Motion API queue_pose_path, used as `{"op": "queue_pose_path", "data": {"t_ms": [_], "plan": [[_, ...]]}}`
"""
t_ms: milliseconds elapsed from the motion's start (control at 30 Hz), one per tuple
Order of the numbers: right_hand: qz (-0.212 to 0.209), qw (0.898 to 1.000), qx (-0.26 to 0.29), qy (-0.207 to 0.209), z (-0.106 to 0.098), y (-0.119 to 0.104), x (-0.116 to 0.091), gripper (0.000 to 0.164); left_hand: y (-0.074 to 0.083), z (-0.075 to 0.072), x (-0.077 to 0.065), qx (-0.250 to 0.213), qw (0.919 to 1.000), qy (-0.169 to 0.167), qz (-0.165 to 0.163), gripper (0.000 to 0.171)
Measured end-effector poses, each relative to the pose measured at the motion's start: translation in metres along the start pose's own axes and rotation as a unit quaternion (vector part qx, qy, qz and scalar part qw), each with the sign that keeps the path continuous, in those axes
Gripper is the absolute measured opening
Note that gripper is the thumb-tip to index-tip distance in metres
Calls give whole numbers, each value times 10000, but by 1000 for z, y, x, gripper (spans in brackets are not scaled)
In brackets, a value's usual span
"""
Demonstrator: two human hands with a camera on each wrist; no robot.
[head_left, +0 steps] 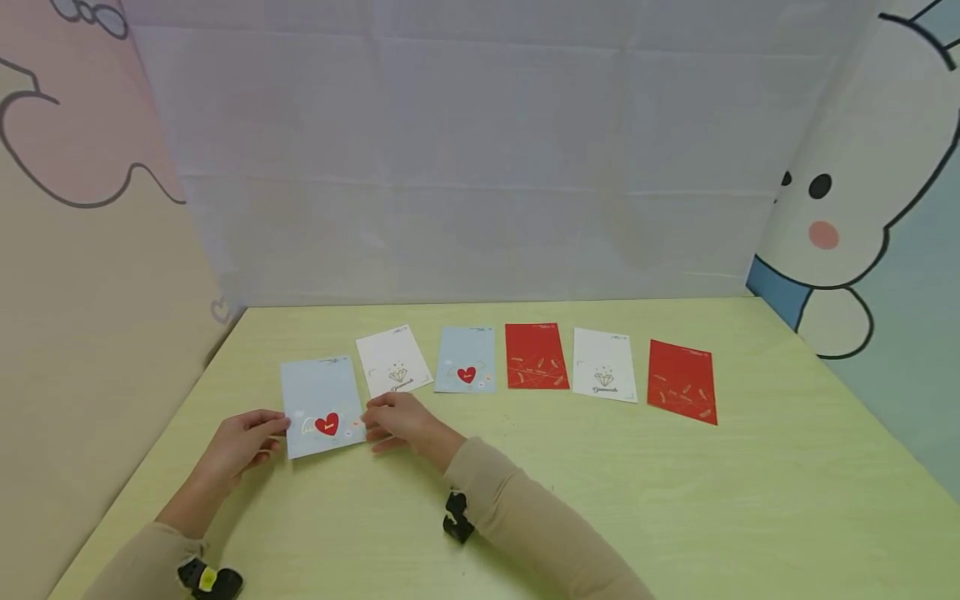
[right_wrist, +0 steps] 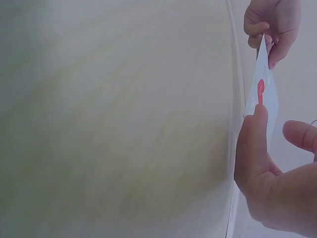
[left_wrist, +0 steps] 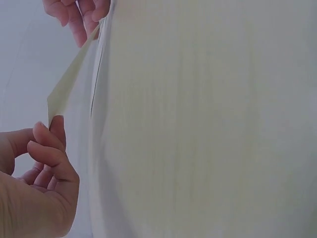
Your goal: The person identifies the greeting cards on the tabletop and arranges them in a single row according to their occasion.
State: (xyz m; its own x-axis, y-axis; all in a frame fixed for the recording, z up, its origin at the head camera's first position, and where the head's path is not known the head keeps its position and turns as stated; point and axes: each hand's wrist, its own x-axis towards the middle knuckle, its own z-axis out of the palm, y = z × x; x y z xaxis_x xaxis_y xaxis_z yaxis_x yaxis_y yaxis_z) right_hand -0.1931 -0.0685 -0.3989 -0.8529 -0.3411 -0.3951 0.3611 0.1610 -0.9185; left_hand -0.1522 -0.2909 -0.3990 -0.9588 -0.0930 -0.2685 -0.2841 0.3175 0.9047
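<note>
A light blue card with a red heart [head_left: 322, 400] is tilted a little off the table at the left. My left hand [head_left: 242, 446] pinches its left edge between thumb and fingers. At the card's right edge is my right hand [head_left: 405, 423], its fingertips right at the edge. In the right wrist view the fingers of my right hand [right_wrist: 265, 168] overlap the card [right_wrist: 271, 94], and the thumb stands apart from it. Beyond my right hand lies a white card with a diamond drawing [head_left: 393, 358], its lower edge close to the fingers.
Along the back of the pale yellow table [head_left: 540, 492] lie another light blue heart card [head_left: 465, 354], a red card [head_left: 536, 354], a second white diamond card [head_left: 604, 360] and, farthest right, another red card [head_left: 682, 379]. A white cloth [head_left: 480, 167] hangs behind the table.
</note>
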Motion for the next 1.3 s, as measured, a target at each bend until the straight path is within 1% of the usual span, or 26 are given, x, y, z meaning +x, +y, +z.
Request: {"op": "queue_pose_path", "data": {"t_ms": [167,333,433,533,633,733,800,900,1033,1200,1300], "plan": [[-94,9998,-193,14,-6,1,-2,23,2,2,-2,40,9996,-181,224,42],[-239,9986,-472,7,-13,1,-7,26,4,6,-5,-47,9985,-370,413,40],[-315,9980,-549,21,-15,1,-10,27,5,9,-7,-44,9976,-449,518,39],[-458,9974,-556,62,-17,1,-12,28,6,12,-9,-46,9966,-558,598,37],[-719,9956,-569,165,-19,2,-15,32,7,14,-12,-89,9955,-690,641,36],[-1034,9917,-710,275,-22,4,-17,39,6,15,-14,-119,9945,-803,665,42],[-1171,9889,-853,326,-23,4,-19,42,5,15,-16,-111,9936,-873,713,47],[-1216,9865,-1040,359,-24,3,-23,44,5,15,-19,-17,9917,-985,829,54],[-1232,9840,-1235,356,-24,3,-30,45,5,15,-23,177,9887,-1093,1015,58],[-1427,9740,-1746,223,-25,5,-36,46,2,12,-28,323,9844,-1272,1171,61],[-1500,9692,-1952,121,-24,7,-39,46,0,10,-31,374,9804,-1431,1302,62]]}}
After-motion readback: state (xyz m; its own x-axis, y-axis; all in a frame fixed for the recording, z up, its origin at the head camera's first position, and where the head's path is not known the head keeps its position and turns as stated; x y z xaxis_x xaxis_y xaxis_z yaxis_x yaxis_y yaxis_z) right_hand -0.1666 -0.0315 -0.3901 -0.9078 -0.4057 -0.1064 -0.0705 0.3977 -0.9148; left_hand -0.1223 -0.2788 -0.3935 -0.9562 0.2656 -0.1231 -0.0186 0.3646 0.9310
